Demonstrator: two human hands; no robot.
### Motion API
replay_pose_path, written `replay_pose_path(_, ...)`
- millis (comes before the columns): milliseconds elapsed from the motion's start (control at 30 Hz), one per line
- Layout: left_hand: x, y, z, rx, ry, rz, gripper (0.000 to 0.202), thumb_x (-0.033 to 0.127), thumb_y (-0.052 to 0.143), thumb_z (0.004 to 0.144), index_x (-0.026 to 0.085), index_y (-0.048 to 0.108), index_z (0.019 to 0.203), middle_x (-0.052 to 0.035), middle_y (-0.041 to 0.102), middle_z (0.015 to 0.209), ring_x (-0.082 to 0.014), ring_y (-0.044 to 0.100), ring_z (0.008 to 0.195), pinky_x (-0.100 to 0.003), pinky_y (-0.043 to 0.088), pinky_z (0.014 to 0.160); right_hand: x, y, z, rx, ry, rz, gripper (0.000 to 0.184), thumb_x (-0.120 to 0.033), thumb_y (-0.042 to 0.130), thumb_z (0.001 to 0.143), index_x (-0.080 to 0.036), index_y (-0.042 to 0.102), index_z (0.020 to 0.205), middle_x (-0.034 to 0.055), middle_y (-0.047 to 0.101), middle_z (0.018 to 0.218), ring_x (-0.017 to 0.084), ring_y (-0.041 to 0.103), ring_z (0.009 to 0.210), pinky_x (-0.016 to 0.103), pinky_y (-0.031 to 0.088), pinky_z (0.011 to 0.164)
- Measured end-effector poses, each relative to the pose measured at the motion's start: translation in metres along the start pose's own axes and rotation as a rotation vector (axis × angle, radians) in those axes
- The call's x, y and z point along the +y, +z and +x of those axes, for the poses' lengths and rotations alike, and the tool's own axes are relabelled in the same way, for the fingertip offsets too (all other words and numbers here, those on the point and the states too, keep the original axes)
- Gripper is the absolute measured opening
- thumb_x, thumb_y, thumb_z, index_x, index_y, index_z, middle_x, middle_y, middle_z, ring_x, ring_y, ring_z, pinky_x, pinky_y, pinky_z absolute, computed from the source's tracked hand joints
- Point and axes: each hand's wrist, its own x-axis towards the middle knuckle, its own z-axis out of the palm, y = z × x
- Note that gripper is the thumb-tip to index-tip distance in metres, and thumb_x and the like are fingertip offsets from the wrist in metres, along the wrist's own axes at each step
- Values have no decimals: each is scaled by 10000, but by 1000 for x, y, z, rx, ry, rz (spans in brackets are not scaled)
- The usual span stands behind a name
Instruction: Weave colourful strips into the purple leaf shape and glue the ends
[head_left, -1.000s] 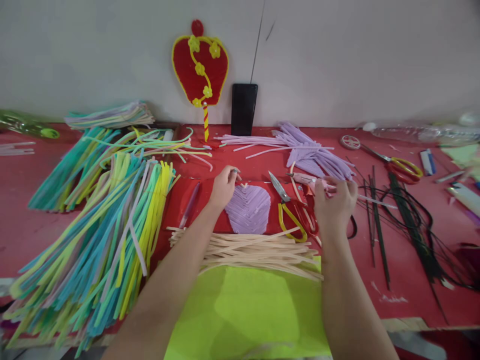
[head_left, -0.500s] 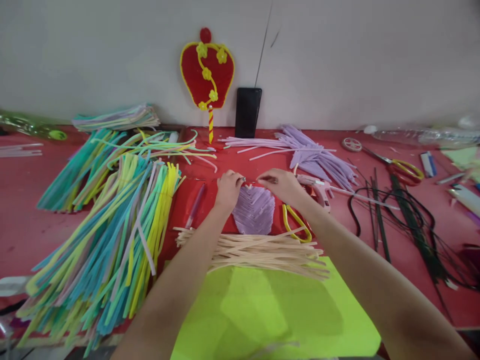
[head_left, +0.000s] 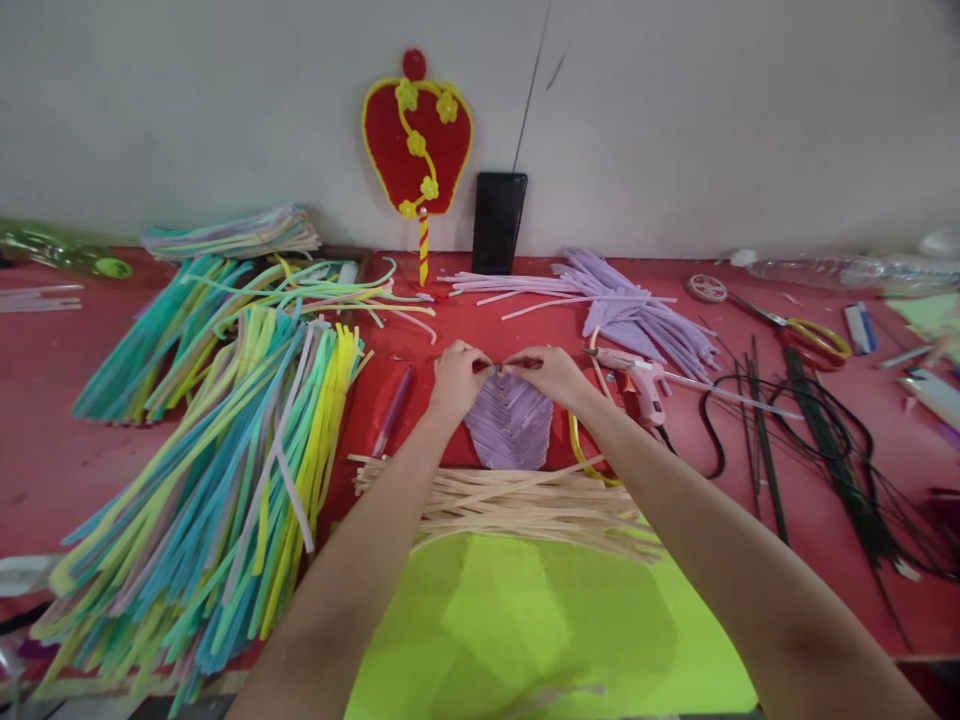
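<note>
A purple piece (head_left: 510, 425) made of pipe cleaners laid in slanting rows, like a leaf, lies flat with its narrow end away from me. My left hand (head_left: 457, 382) pinches at the left of that narrow end. From the other side, my right hand (head_left: 551, 375) pinches at the same end, fingertips nearly meeting the left ones. A tiny light bit shows between the fingertips, too small to make out. Below the piece lies a row of beige pipe cleaners (head_left: 517, 497). Yellow-handled pliers or scissors (head_left: 576, 440) are partly hidden under my right forearm.
Bundles of coloured pipe cleaners (head_left: 217, 480) cover the left side. Purple pipe cleaners (head_left: 630, 310) lie behind my right hand, near a pink glue gun (head_left: 641, 385). Scissors (head_left: 814, 340) lie at right. A phone (head_left: 499, 222) and a red fan-shaped ornament (head_left: 417, 150) stand at the wall.
My right hand has moved left and slightly down, so its fingertips now meet the left ones at the purple piece's narrow end. My left hand has barely shifted.
</note>
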Motion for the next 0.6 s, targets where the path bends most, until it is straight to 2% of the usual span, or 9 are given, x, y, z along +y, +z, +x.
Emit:
replay_pose_path(333,3,0,-1,21,-14,5,71,211,643,741,199,681,800,-29,606,885,-151,568,869,-305,424,828,-4,3,-3,35,-9,-38,89,-235,654,710,-199,712,767,15,709,762,133,607,689,241,428,662)
replay_pose_path(600,0,2,-1,29,-7,7,69,219,651,732,212,684,793,-26,595,879,-150,561,874,-300,424,835,0,5,0,26,0,-44,125,-281,663,703,-185,709,769,17,703,749,133,604,688,239,424,655)
